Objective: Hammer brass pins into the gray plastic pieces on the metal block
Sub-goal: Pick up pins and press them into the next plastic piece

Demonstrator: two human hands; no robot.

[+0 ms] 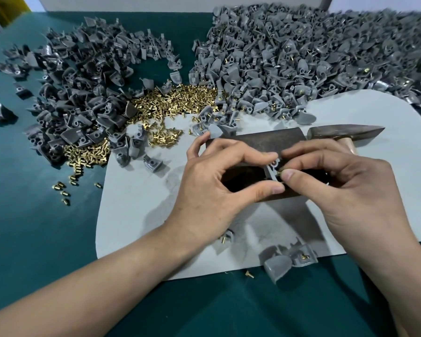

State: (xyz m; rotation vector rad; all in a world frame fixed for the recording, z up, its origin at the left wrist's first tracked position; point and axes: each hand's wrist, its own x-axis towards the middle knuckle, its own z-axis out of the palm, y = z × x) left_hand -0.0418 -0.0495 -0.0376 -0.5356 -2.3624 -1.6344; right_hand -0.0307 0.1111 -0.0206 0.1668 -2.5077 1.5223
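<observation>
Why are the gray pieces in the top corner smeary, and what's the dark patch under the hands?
Head view: the far pile of gray pieces is blurred near the frame's corner, likely the wide lens; the left hand and right hand cast soft shadow on the pale mat.

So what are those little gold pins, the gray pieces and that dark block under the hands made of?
The gold pins are bright yellow, glinting metal, likely brass. The gray pieces look matte and uniform, with moulded shapes, so probably plastic. The block is dark, dull brown-gray with a worn, mottled face. It seems to be iron or steel, though its look leaves that open.
</observation>
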